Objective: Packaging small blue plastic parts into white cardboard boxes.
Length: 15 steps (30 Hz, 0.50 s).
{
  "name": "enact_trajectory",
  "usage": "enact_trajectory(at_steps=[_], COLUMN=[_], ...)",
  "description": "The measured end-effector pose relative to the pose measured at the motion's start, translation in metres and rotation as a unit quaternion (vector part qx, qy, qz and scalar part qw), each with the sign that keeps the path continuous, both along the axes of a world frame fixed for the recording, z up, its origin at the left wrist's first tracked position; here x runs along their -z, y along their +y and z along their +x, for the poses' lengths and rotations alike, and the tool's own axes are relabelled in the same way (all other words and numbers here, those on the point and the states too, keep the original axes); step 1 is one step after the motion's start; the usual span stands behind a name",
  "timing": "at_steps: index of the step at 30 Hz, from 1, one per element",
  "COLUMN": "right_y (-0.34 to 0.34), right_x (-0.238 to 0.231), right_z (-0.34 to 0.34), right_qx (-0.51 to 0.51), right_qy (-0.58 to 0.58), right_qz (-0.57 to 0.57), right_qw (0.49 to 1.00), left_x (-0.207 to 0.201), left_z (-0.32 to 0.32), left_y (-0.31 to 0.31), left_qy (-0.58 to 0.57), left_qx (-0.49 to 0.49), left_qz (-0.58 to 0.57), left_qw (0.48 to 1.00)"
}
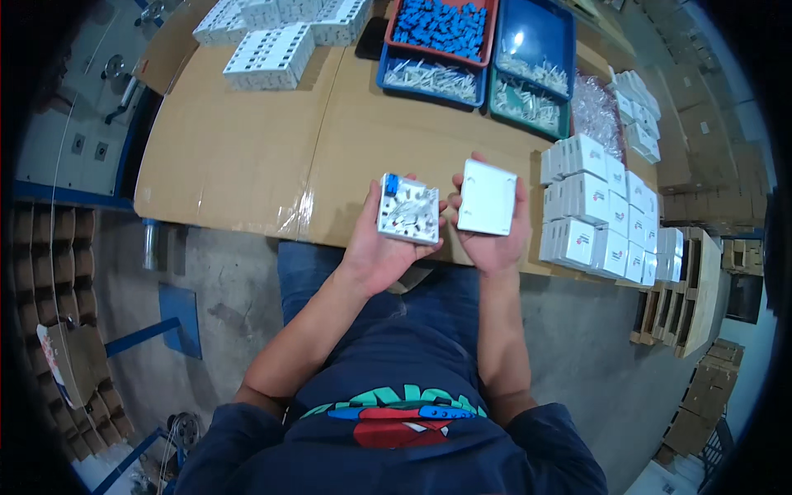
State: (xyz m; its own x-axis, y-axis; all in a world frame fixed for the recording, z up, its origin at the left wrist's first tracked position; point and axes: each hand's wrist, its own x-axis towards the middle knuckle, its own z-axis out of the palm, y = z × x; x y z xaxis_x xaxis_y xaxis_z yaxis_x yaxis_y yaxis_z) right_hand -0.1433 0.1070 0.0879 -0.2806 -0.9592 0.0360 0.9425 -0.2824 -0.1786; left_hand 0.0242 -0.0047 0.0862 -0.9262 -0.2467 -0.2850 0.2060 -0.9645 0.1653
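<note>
My left hand (pixel 384 252) is closed round the edges of a square white electronics housing (pixel 408 213). Its inner side faces up, showing small parts and a blue block at the top left corner. Just to the right, my right hand (pixel 499 247) grips a flat white square cover (pixel 488 198), fingers along its sides. The cover's plain face is turned up. Both pieces are held apart, side by side above the near edge of the cardboard-covered table (pixel 247 157).
Stacked white boxes (pixel 598 206) stand close to my right hand. At the back are a red tray of blue parts (pixel 497 25), a blue tray of small white pieces (pixel 429 101) and a green tray (pixel 569 124). White units (pixel 272 58) are piled at the far left. Wooden pallets (pixel 697 280) stand right.
</note>
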Motion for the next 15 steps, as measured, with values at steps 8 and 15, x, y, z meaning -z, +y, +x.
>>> enact_trajectory(at_steps=[8,15], right_y=[0.006,-0.005], right_x=[-0.015,-0.029], right_z=[0.004,0.027], right_qx=[0.154,0.177], right_qy=[0.523,0.742], right_qz=[0.199,0.199], right_qw=[0.814,0.615], left_x=[-0.001,-0.002], left_z=[-0.004,-0.001], left_y=[0.002,0.005], left_qy=[-0.030,-0.084], left_qx=[0.019,0.024], left_qz=[-0.031,-0.077], left_qw=[0.999,0.993])
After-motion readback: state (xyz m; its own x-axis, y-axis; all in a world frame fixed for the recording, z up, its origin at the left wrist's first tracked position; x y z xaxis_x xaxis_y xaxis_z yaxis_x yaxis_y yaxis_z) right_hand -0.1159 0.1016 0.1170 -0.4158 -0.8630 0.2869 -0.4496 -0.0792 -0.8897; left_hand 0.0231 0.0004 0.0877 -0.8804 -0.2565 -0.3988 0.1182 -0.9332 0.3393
